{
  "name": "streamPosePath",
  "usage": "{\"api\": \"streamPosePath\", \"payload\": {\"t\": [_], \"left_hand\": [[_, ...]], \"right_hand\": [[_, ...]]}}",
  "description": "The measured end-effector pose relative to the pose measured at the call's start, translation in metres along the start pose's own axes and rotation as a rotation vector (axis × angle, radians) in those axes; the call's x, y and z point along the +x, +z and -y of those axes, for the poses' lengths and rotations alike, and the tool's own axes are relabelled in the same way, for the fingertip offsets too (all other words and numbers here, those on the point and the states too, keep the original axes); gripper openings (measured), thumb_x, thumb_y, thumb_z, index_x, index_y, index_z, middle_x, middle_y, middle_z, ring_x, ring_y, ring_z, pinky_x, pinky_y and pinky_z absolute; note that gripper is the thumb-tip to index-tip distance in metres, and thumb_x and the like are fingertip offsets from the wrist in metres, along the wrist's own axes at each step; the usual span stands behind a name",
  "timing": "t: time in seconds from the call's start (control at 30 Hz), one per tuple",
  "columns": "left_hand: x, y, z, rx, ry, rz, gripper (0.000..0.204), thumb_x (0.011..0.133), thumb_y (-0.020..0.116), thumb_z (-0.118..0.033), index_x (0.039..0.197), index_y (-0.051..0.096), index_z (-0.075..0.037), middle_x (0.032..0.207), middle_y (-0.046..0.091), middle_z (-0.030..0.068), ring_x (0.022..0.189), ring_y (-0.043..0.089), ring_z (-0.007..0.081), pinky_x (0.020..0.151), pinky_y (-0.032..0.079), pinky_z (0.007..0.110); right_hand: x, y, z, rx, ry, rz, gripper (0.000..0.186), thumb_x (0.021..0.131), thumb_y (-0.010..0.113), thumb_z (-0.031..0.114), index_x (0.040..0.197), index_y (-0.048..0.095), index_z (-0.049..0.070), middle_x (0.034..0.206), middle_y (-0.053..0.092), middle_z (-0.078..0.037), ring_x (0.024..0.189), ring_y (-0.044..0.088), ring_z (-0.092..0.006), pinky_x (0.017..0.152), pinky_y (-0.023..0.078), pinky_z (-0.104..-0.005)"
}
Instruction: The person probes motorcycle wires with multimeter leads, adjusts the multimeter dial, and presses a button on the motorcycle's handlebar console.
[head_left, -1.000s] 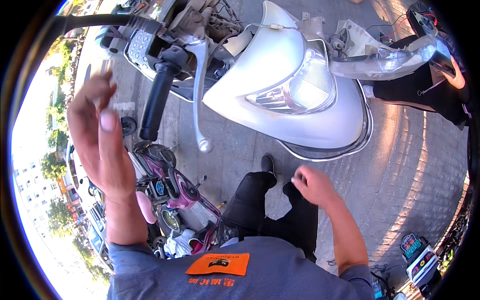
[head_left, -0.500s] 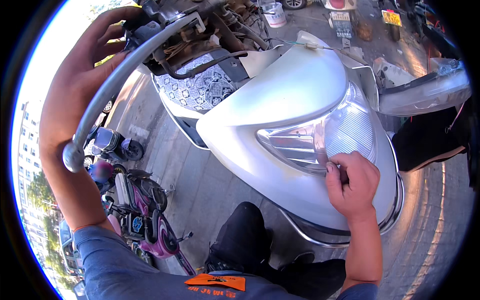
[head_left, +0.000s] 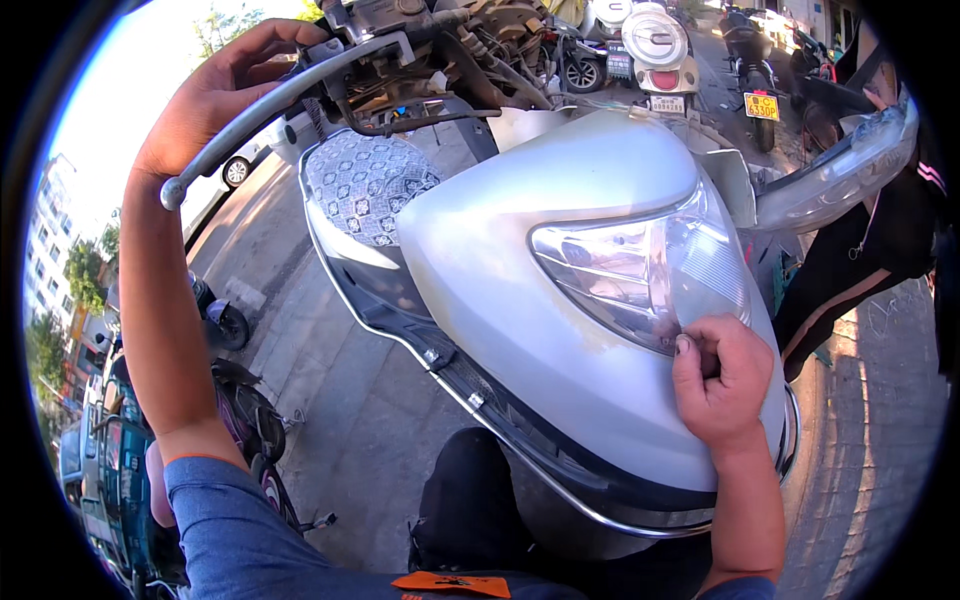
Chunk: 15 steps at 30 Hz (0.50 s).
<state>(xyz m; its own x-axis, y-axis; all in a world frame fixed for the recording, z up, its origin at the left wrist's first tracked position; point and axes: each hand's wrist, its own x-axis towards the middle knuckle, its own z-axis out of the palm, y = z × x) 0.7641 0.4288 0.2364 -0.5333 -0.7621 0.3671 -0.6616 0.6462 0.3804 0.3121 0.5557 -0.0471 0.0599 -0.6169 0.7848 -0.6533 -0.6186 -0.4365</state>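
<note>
A white scooter front panel [head_left: 500,260] with a clear headlight [head_left: 640,265] set into it fills the middle of the view. My left hand [head_left: 225,85] is closed round the end of the handlebar at the upper left, its fingers partly hidden. A long grey brake lever [head_left: 260,108] curves down past my left wrist. My right hand [head_left: 725,380] is curled, with thumb and fingers together, at the lower edge of the headlight. Whatever its fingers hold, if anything, is hidden. Exposed wiring and metal parts [head_left: 490,50] show beyond the panel.
At the right, a person in dark trousers [head_left: 850,270] stands beside a clear plastic lamp piece [head_left: 850,175], one hand near it. A patterned seat cover [head_left: 365,185] lies behind the panel. Chrome trim [head_left: 600,518] rings the scooter. Parked scooters [head_left: 655,50] stand behind.
My view has shifted, showing more of the scooter's side trim and the vehicles behind. My left hand stays on the handlebar; my right hand stays at the headlight's lower edge.
</note>
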Motion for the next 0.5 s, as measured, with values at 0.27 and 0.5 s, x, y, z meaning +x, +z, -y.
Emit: {"api": "streamPosePath", "payload": {"t": [0.27,0.5], "left_hand": [[-0.004,-0.005,0.018,-0.006,0.104,-0.030,0.061,0.099,0.083,-0.024,0.153,0.061,-0.005,0.143,0.068,0.0068,0.132,0.065,0.0194,0.122,0.047,0.038],[-0.009,0.005,0.025,-0.162,0.051,-0.046,0.061,0.092,0.083,-0.021,0.148,0.064,-0.007,0.142,0.069,0.0072,0.132,0.066,0.0212,0.122,0.047,0.037]], "right_hand": [[0.037,0.021,0.032,-0.117,-0.360,-0.139,0.021,0.079,0.082,0.003,0.096,0.072,0.009,0.078,0.061,-0.008,0.064,0.061,-0.0280,0.058,0.049,-0.0387],[0.191,0.057,0.056,-0.127,-0.286,-0.162,0.011,0.094,0.071,0.011,0.102,0.078,0.007,0.099,0.070,-0.014,0.092,0.070,-0.0357,0.083,0.056,-0.0483]]}}
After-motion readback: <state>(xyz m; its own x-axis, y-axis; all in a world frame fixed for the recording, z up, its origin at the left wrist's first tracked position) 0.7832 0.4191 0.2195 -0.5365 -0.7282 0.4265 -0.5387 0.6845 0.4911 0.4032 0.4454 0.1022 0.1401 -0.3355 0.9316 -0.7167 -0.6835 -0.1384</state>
